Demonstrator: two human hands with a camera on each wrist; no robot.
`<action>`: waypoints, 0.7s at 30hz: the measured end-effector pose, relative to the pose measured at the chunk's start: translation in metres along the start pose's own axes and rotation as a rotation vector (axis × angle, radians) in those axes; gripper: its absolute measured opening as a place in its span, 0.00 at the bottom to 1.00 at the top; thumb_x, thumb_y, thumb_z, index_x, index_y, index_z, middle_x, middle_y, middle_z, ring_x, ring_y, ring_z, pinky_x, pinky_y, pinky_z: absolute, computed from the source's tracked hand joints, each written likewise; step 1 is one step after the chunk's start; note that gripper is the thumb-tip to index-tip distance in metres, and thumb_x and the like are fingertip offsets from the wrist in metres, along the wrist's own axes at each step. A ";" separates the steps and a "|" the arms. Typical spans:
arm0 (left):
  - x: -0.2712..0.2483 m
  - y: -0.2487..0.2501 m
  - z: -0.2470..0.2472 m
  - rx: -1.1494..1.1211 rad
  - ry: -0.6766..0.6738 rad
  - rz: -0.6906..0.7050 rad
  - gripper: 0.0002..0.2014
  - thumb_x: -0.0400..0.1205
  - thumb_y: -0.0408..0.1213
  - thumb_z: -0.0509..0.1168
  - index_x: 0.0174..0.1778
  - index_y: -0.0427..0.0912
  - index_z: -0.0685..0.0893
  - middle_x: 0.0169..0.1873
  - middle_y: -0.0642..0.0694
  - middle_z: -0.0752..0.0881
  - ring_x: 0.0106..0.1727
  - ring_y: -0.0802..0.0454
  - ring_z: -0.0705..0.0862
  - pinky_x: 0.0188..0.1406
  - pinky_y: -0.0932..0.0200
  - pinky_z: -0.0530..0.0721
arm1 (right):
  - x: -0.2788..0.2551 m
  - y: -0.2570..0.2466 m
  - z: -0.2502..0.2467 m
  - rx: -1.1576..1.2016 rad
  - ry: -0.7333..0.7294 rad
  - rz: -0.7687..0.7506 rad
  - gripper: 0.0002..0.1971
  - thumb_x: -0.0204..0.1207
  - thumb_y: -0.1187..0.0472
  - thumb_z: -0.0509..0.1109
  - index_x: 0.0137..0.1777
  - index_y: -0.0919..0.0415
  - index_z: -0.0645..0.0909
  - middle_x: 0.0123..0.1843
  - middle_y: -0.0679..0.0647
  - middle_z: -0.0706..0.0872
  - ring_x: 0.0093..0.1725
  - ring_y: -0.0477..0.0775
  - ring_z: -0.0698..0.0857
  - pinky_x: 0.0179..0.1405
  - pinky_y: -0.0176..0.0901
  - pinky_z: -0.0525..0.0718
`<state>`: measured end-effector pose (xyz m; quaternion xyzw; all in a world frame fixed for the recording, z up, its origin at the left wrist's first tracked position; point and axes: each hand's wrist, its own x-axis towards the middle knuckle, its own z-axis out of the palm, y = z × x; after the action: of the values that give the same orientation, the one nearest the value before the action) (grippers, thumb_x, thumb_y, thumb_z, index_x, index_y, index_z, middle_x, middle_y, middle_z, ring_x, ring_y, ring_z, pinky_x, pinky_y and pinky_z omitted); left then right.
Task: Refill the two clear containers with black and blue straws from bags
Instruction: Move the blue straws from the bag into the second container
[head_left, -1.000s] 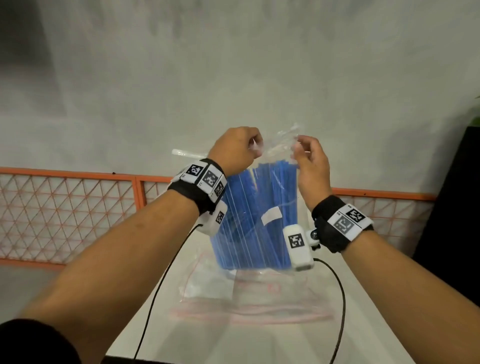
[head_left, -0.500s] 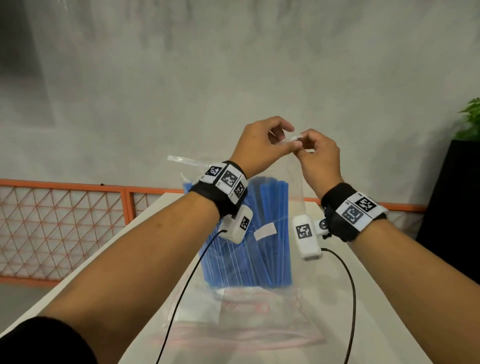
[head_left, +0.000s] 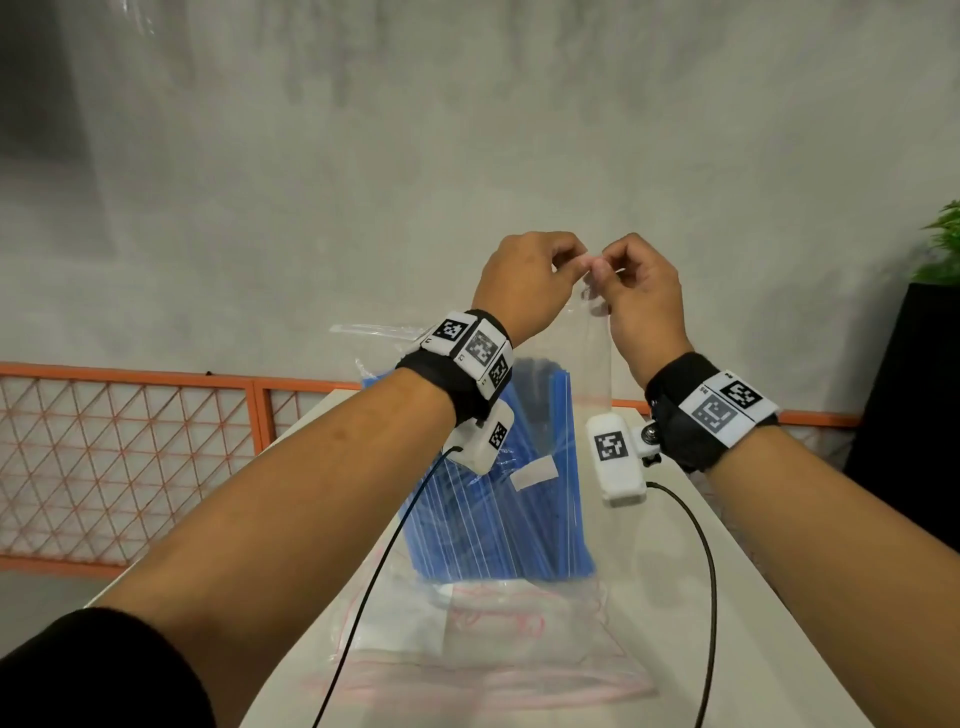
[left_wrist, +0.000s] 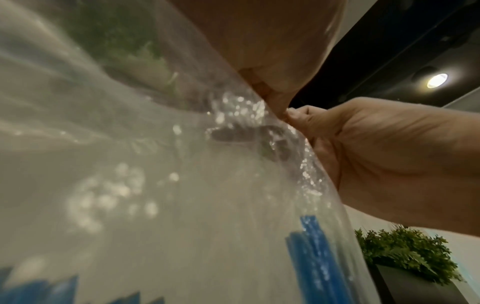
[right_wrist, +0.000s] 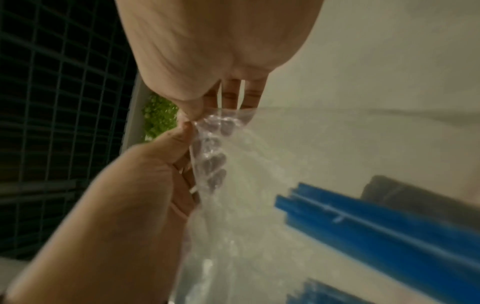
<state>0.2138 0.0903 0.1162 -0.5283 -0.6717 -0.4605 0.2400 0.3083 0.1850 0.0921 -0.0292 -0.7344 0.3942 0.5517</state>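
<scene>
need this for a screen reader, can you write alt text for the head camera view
Two hands, left hand and right hand, pinch the top edge of a clear bag of blue straws held upright over a white table. An empty clear bag lies flat below it.

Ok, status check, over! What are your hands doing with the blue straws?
Left hand, right hand: both pinching top of clear plastic bag. Blue straws inside, upright. Bag not visibly open. Nothing blocking.

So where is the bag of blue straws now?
In the head view the bag hangs mid-frame above the white table, its top pinched by the left hand and right hand.
</scene>
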 end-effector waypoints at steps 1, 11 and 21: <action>-0.001 0.000 0.000 0.026 0.010 -0.002 0.10 0.84 0.46 0.67 0.45 0.46 0.90 0.40 0.50 0.89 0.43 0.50 0.86 0.46 0.52 0.85 | 0.001 0.000 0.001 0.012 0.001 0.016 0.11 0.83 0.67 0.64 0.39 0.57 0.74 0.42 0.60 0.86 0.37 0.52 0.85 0.33 0.43 0.83; -0.030 -0.066 -0.057 0.383 -0.024 -0.092 0.10 0.84 0.51 0.65 0.43 0.52 0.87 0.45 0.54 0.86 0.44 0.50 0.82 0.43 0.58 0.72 | 0.007 0.017 -0.015 -0.012 0.210 0.162 0.18 0.83 0.68 0.57 0.34 0.47 0.71 0.37 0.48 0.83 0.32 0.50 0.85 0.23 0.39 0.78; -0.053 -0.118 -0.123 0.428 0.039 -0.208 0.09 0.85 0.44 0.66 0.52 0.45 0.89 0.51 0.46 0.86 0.48 0.43 0.84 0.46 0.55 0.76 | 0.003 0.019 -0.019 -0.020 0.285 0.162 0.17 0.83 0.67 0.57 0.35 0.46 0.70 0.36 0.48 0.83 0.29 0.51 0.83 0.19 0.37 0.74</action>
<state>0.1011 -0.0446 0.0865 -0.3844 -0.7999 -0.3401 0.3109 0.3159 0.2102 0.0849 -0.1496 -0.6479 0.4219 0.6164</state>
